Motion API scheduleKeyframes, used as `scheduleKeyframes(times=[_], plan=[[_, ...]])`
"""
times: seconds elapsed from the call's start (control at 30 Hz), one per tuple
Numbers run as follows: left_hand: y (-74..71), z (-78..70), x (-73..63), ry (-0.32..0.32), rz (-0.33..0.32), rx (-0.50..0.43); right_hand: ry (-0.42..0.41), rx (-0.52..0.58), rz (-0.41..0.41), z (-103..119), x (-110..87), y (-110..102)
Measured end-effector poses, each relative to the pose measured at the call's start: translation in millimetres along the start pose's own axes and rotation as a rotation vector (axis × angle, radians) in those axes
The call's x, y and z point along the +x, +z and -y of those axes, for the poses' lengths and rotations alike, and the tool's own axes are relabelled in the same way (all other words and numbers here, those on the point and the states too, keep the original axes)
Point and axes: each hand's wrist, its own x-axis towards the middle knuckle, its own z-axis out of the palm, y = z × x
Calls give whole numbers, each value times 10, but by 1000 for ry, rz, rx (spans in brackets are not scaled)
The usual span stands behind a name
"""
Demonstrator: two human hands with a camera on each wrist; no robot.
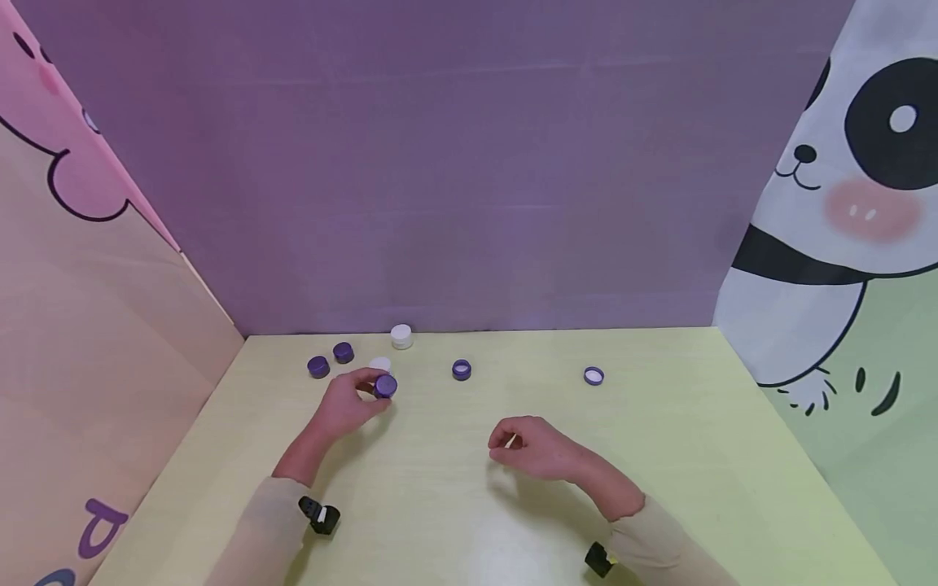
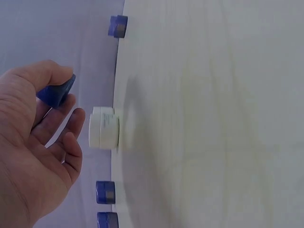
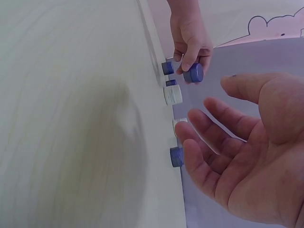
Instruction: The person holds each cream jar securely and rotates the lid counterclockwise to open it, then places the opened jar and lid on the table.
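My left hand (image 1: pixel 352 404) pinches a small blue jar (image 1: pixel 385 387) between thumb and fingers, held up over the left part of the table. In the left wrist view the blue jar (image 2: pixel 58 92) is partly covered by the thumb. A white jar (image 1: pixel 380 364) stands just behind that hand, partly hidden by it. My right hand (image 1: pixel 538 448) hovers over the middle of the table, its fingers loosely bent with nothing in them. From the right wrist view, the right hand (image 3: pixel 251 156) shows a bare palm.
Two blue jars (image 1: pixel 318 367) (image 1: pixel 344 352) stand left of the left hand. Another white jar (image 1: pixel 401 336) is at the table's back edge. A blue jar with a pale inside (image 1: pixel 461 369) sits mid-table; a shallow blue-rimmed lid (image 1: pixel 593 376) lies farther right. A purple wall (image 1: pixel 476 203) rises behind.
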Motion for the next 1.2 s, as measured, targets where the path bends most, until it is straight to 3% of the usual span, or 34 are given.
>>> scheduleKeyframes(times=[0.3,0.87,1.2], plan=[[195,-218,-87,83,22,-38,-16,-36,-47,8,-13,-101],[516,-662,-252,116,84,-43,-44,-55,-267,-2,2,-117],[716,-891,-377,156,112,-72,6,-88,-356,12,-12,-126]])
